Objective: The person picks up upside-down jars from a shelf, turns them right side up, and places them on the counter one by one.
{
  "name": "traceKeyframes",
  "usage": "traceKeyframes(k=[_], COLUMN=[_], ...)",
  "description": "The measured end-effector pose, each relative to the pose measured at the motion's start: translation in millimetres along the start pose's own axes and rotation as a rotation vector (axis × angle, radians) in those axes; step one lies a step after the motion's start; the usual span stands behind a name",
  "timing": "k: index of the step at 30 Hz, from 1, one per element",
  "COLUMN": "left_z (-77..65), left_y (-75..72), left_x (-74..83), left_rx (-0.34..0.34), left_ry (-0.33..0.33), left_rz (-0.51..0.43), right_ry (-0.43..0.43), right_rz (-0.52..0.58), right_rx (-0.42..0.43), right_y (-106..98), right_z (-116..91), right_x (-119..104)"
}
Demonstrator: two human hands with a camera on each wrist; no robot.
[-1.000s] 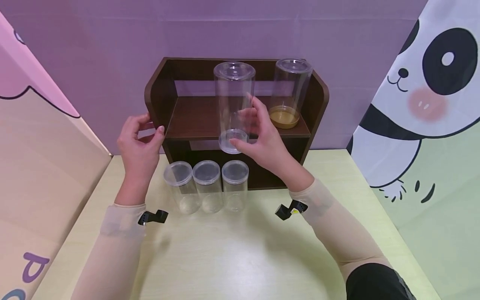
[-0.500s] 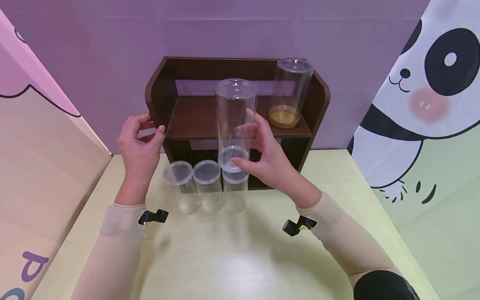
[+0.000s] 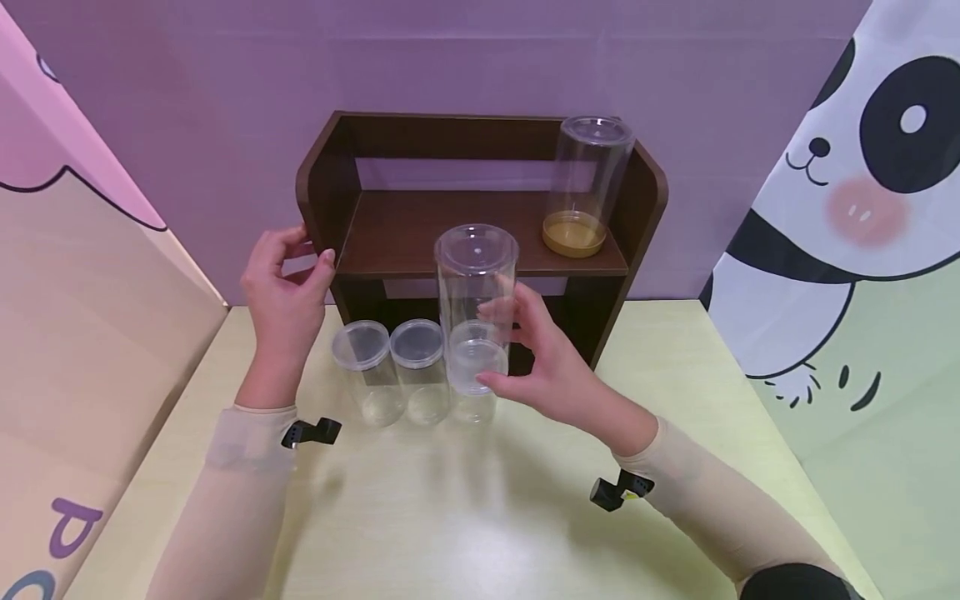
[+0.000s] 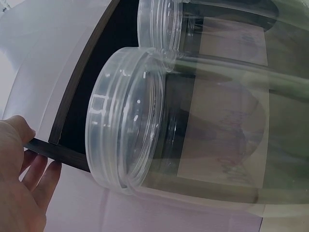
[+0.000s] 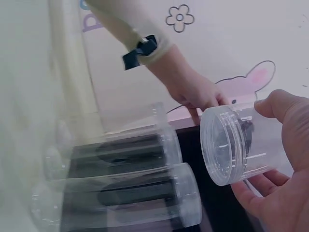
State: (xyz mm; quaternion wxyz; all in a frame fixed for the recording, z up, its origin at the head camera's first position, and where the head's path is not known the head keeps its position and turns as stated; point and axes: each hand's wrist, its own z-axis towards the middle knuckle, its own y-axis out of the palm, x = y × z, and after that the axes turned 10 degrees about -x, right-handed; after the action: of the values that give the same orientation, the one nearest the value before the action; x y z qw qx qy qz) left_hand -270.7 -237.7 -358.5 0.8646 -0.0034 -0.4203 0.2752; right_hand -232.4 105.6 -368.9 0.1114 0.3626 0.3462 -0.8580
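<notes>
1. Currently gripping a clear cylindrical jar (image 3: 476, 283) with the right hand (image 3: 542, 354), wrapping the lower part between the thumb and the curled fingers.
2. Holding this jar upside down and roughly upright, pointing the ridged clear lid (image 5: 224, 145) downward and the flat base upward, in front of the shelf's lower tier.
3. Overlapping, in the head view, the rightmost tabletop jar (image 3: 474, 410); leaving contact between the two impossible to tell.
4. Pinching the left side panel (image 3: 318, 192) of the dark brown two-tier shelf (image 3: 480, 135) with the left hand (image 3: 285, 308), setting the thumb and the fingers on opposite faces, as appearing in the left wrist view.
5. Showing on the pale table (image 3: 450, 525), before the shelf, a row made up of the leftmost tabletop jar (image 3: 371, 379), the middle tabletop jar (image 3: 422, 379) and the rightmost, all carrying lids on top.
6. Showing on the upper tier, at the right end, a gold-lidded jar (image 3: 588, 183), standing inverted on its lid.
7. Displaying a purple backdrop (image 3: 225, 125) behind and a panda-printed panel (image 3: 862, 208) at right.
</notes>
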Motion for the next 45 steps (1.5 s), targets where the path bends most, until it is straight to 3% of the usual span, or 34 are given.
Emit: traceKeyframes(k=[8,22,33,37,41,45], left_z=[0.0,-0.1,-7.8,-13.0,-18.7,-25.7], left_y=[0.8,1.0,1.4,2.1,2.4,4.5], left_x=[-0.9,-0.2,-2.2,8.7,33.6,43.0], left_rx=[0.000,0.000,0.023,0.077,0.131,0.108], left_ry=[0.008,0.008,-0.047,-0.054,-0.023,0.019], left_rz=[0.021,0.014,0.023,-0.017,-0.108,-0.200], right_ry=[-0.002,-0.021,0.003,0.003,0.003,0.020], right_rz=[0.052,0.082,0.030,0.040,0.057,0.067], right_rx=[0.000,0.003,-0.007,-0.005,-0.006,-0.006], right_y=[8,16,25,28,30,33], right_z=[-23,-42,-58,-61,-64,-67], right_x=[7,13,22,27,30,31])
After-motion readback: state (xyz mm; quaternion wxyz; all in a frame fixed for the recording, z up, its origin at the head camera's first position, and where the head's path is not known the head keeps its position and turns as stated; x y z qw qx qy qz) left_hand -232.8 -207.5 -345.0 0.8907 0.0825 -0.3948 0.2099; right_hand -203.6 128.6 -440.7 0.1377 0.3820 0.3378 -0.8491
